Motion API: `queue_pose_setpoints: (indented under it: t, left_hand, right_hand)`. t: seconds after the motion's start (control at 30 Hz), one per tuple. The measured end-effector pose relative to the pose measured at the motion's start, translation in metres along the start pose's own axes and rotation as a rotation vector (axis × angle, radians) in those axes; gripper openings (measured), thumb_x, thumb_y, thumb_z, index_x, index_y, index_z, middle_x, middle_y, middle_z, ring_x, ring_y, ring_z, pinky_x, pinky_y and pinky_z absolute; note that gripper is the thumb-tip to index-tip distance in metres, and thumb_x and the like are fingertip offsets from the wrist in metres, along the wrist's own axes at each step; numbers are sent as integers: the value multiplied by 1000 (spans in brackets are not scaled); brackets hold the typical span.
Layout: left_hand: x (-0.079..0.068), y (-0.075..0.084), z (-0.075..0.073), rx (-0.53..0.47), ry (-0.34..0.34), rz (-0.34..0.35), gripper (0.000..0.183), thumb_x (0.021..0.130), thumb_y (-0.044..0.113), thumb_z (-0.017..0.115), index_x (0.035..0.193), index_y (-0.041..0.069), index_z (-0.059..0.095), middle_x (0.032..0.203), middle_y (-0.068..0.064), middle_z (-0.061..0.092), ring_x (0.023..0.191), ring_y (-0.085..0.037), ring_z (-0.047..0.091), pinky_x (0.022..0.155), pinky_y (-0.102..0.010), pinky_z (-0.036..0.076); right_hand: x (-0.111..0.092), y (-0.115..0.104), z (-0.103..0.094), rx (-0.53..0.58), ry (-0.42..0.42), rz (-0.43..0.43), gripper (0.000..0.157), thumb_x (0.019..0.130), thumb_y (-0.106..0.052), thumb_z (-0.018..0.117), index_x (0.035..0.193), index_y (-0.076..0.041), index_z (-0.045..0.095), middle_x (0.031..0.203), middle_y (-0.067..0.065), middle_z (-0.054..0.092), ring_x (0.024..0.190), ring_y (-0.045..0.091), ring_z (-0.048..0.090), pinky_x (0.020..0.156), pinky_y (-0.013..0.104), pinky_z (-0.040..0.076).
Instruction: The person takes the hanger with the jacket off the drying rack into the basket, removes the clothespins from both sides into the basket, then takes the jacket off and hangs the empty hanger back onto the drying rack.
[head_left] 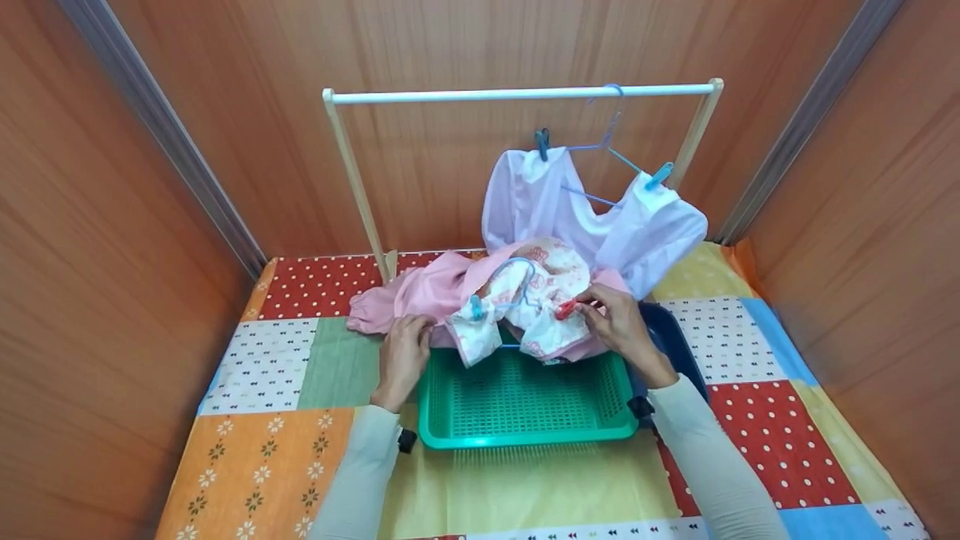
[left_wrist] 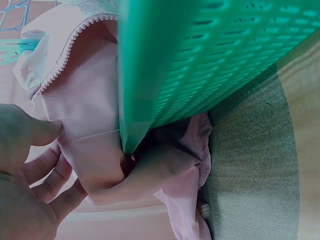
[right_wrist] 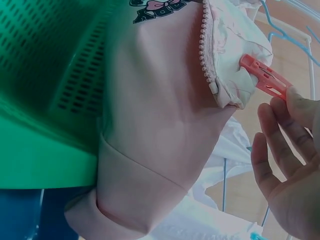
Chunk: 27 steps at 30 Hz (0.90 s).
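A pink zip jacket (head_left: 439, 289) with a white, pink-patterned lining (head_left: 559, 274) lies over the back of a green basket (head_left: 525, 442). A blue hanger (head_left: 529, 274) shows at its collar. My right hand (head_left: 619, 319) pinches the end of a red clothespin (right_wrist: 265, 76) between thumb and finger; its other end sits on the lining beside the zipper. At the jacket's left side, my left hand (head_left: 405, 356) holds the pink cloth edge between thumb and fingertips. A light blue clothespin (head_left: 477, 307) sits on the lining's left part.
Behind, a white-barred rack (head_left: 487, 95) carries a pale lilac garment (head_left: 525, 202) on a hanger (head_left: 606, 142), with a dark clothespin (head_left: 542, 144) and a blue clothespin (head_left: 660, 175). A dark blue basket (head_left: 675, 341) stands right of the green one. Wood panels (head_left: 480, 45) enclose the patchwork cloth (head_left: 262, 457).
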<state>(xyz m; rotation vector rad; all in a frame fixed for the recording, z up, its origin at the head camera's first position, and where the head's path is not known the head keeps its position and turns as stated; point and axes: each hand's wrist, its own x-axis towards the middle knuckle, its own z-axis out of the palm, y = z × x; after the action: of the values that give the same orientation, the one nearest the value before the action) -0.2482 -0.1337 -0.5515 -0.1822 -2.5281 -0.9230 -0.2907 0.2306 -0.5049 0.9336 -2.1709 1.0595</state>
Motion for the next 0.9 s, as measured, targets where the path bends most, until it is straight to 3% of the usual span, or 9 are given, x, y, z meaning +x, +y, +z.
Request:
queue_pose_setpoints:
  t: [0.27, 0.53, 0.73, 0.9]
  left_hand:
    - [-1, -1, -1, 0, 5, 5, 14, 94, -1, 70, 105, 5, 77, 106, -11, 73, 101, -33, 66, 86, -52, 54]
    - [0, -2, -1, 1, 21, 12, 13, 94, 0, 71, 104, 5, 77, 103, -11, 74, 98, -33, 66, 84, -52, 54]
    - [0, -2, -1, 12, 22, 9, 12, 94, 1, 71, 103, 5, 77, 104, -11, 74, 98, -33, 66, 82, -53, 54]
    - [0, -1, -2, 9, 19, -5, 13, 95, 2, 70, 105, 6, 77, 105, -11, 74, 100, -33, 66, 84, -53, 54]
  right_hand:
    - [-1, -6, -9, -20, 31, 2, 3, 90, 1, 75, 90, 1, 71, 85, 9, 73, 77, 26, 69, 66, 36, 52]
    - [-1, -10, -23, -103, 50, 43, 17, 86, 8, 75, 101, 1, 72, 92, 13, 73, 80, 29, 70, 64, 44, 55]
    - [-6, -11, -32, -137, 49, 132, 21, 91, -5, 76, 110, 2, 72, 98, 16, 72, 82, 30, 70, 68, 46, 58]
    - [-10, -10, -39, -105, 82, 199, 28, 88, -6, 78, 113, 5, 72, 99, 18, 75, 86, 33, 74, 70, 48, 60]
